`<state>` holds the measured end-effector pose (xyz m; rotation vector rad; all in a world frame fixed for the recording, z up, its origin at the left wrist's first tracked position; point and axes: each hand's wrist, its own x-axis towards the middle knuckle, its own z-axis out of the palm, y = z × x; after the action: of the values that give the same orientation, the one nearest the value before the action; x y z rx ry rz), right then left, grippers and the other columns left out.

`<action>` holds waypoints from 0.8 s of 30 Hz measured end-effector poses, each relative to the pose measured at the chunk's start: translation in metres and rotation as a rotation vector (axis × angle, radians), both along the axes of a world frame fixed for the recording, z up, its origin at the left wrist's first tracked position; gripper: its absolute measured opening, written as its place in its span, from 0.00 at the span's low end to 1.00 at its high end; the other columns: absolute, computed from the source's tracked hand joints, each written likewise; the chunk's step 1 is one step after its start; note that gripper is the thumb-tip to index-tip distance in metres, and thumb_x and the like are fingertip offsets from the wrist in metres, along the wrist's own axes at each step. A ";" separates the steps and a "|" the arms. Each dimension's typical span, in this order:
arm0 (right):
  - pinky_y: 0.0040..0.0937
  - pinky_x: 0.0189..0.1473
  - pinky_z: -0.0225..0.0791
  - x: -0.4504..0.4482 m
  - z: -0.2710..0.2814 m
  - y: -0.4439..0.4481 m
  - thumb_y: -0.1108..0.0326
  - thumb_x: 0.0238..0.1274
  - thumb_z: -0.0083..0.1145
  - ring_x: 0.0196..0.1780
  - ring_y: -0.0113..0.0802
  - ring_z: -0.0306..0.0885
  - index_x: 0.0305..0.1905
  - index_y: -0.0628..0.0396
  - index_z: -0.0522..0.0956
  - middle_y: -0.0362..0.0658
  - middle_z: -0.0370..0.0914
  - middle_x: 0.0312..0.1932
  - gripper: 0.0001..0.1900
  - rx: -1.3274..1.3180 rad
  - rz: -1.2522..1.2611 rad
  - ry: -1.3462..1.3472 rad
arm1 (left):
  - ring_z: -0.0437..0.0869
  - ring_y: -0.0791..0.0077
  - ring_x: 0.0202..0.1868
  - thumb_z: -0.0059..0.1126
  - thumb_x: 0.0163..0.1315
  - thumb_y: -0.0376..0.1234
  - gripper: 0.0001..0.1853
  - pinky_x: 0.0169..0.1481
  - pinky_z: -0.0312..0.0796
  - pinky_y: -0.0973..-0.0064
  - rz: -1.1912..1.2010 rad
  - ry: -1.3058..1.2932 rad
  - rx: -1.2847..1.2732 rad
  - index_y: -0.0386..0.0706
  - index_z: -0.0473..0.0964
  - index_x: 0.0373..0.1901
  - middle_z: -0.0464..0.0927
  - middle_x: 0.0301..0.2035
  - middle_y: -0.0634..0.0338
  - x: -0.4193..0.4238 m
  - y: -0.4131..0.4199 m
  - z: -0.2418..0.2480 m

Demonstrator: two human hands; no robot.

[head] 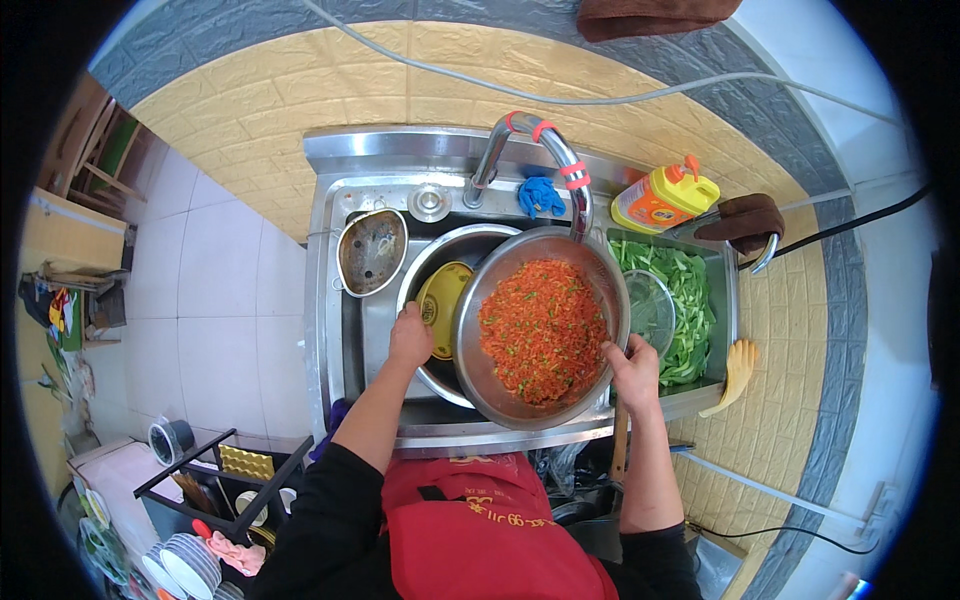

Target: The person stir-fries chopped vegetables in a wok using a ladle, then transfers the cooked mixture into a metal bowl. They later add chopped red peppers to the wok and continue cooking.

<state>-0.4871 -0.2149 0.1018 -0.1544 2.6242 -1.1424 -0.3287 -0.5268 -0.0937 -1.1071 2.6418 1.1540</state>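
My left hand grips the left rim of a large steel basin in the sink, beside a yellow oval dish inside it. Tilted over the basin's right part, a perforated steel bowl holds shredded orange-red food with green bits. On that bowl's right rim is my right hand, thumb on the rim and most fingertips hidden. The curved faucet reaches down to the bowl's upper edge. A round mesh strainer lies right of the bowl, on cut leafy greens.
A metal corner strainer sits at the sink's left. Behind stand a blue cloth and a yellow detergent jug. A rubber glove hangs at the right edge. A black rack and stacked plates are lower left.
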 end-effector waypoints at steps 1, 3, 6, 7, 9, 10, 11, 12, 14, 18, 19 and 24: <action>0.35 0.33 0.68 -0.001 0.000 0.003 0.63 0.59 0.67 0.27 0.29 0.72 0.35 0.67 0.81 0.45 0.78 0.22 0.14 0.006 0.029 0.002 | 0.82 0.37 0.51 0.60 0.61 0.29 0.18 0.57 0.77 0.48 -0.006 0.014 -0.001 0.33 0.65 0.49 0.78 0.46 0.33 0.000 -0.002 -0.002; 0.34 0.33 0.68 -0.002 0.000 0.007 0.63 0.59 0.67 0.27 0.29 0.72 0.35 0.67 0.80 0.44 0.77 0.22 0.14 0.039 0.038 0.009 | 0.82 0.37 0.51 0.61 0.61 0.29 0.18 0.57 0.77 0.48 -0.002 0.032 -0.007 0.33 0.66 0.48 0.79 0.45 0.33 0.000 -0.004 -0.004; 0.35 0.32 0.68 -0.004 -0.001 0.011 0.63 0.58 0.67 0.27 0.30 0.72 0.33 0.67 0.79 0.46 0.77 0.22 0.15 -0.017 0.011 -0.044 | 0.83 0.37 0.49 0.62 0.61 0.32 0.20 0.57 0.77 0.49 0.010 -0.042 0.016 0.32 0.67 0.49 0.80 0.45 0.33 -0.003 -0.006 -0.002; 0.35 0.32 0.68 -0.005 0.000 0.012 0.63 0.58 0.67 0.26 0.31 0.72 0.32 0.67 0.79 0.46 0.77 0.22 0.15 0.003 0.025 -0.003 | 0.83 0.37 0.49 0.63 0.61 0.33 0.21 0.57 0.77 0.49 0.007 -0.049 0.024 0.32 0.67 0.49 0.80 0.45 0.33 -0.003 -0.006 -0.001; 0.36 0.32 0.69 -0.006 0.001 0.013 0.62 0.58 0.68 0.26 0.32 0.72 0.31 0.66 0.78 0.47 0.78 0.22 0.15 0.069 0.046 0.011 | 0.84 0.37 0.49 0.65 0.61 0.36 0.23 0.57 0.77 0.49 0.019 -0.067 0.036 0.32 0.68 0.51 0.80 0.46 0.33 -0.003 -0.007 0.003; 0.36 0.32 0.69 -0.007 0.002 0.014 0.62 0.58 0.68 0.26 0.32 0.73 0.31 0.66 0.78 0.47 0.78 0.22 0.15 0.081 0.048 -0.001 | 0.84 0.37 0.50 0.65 0.61 0.37 0.24 0.58 0.77 0.49 0.024 -0.071 0.045 0.32 0.68 0.52 0.80 0.46 0.33 -0.003 -0.007 0.005; 0.36 0.32 0.69 -0.008 0.003 0.014 0.62 0.58 0.68 0.26 0.32 0.74 0.31 0.66 0.78 0.46 0.79 0.22 0.15 0.094 0.051 -0.013 | 0.84 0.37 0.50 0.66 0.61 0.38 0.25 0.58 0.77 0.49 0.034 -0.081 0.049 0.32 0.68 0.53 0.80 0.47 0.33 -0.002 -0.007 0.007; 0.36 0.32 0.70 -0.008 0.005 0.015 0.62 0.58 0.68 0.26 0.33 0.75 0.30 0.66 0.77 0.46 0.79 0.22 0.15 0.145 0.025 -0.026 | 0.84 0.37 0.51 0.66 0.61 0.39 0.26 0.58 0.77 0.49 0.048 -0.097 0.050 0.32 0.68 0.53 0.80 0.48 0.33 -0.002 -0.007 0.009; 0.34 0.30 0.70 -0.008 0.009 0.015 0.62 0.59 0.68 0.25 0.31 0.76 0.30 0.65 0.77 0.45 0.79 0.22 0.15 0.082 0.042 -0.068 | 0.84 0.38 0.52 0.66 0.62 0.41 0.27 0.59 0.77 0.50 0.056 -0.112 0.059 0.32 0.68 0.54 0.80 0.48 0.33 -0.001 -0.006 0.013; 0.30 0.26 0.70 -0.007 0.017 0.013 0.62 0.60 0.68 0.22 0.28 0.77 0.30 0.64 0.77 0.43 0.79 0.21 0.15 0.067 0.020 -0.162 | 0.84 0.40 0.53 0.66 0.62 0.43 0.29 0.60 0.77 0.51 0.077 -0.178 0.071 0.34 0.67 0.57 0.80 0.50 0.35 -0.002 -0.006 0.023; 0.30 0.25 0.70 -0.007 0.018 0.013 0.62 0.60 0.68 0.22 0.27 0.76 0.30 0.64 0.78 0.43 0.79 0.21 0.15 0.058 0.022 -0.162 | 0.84 0.40 0.54 0.65 0.62 0.43 0.30 0.60 0.77 0.51 0.081 -0.175 0.070 0.34 0.67 0.58 0.79 0.51 0.36 -0.002 -0.006 0.025; 0.28 0.24 0.69 -0.010 0.019 0.013 0.61 0.62 0.68 0.22 0.26 0.76 0.32 0.64 0.78 0.42 0.79 0.22 0.15 0.060 0.006 -0.214 | 0.83 0.41 0.56 0.64 0.62 0.44 0.33 0.61 0.76 0.52 0.128 -0.189 0.060 0.37 0.65 0.62 0.77 0.55 0.38 0.000 -0.002 0.036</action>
<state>-0.4971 -0.2018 0.1205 -0.0253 2.4634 -1.0165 -0.3285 -0.5293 -0.0574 -1.3196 2.4108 1.0812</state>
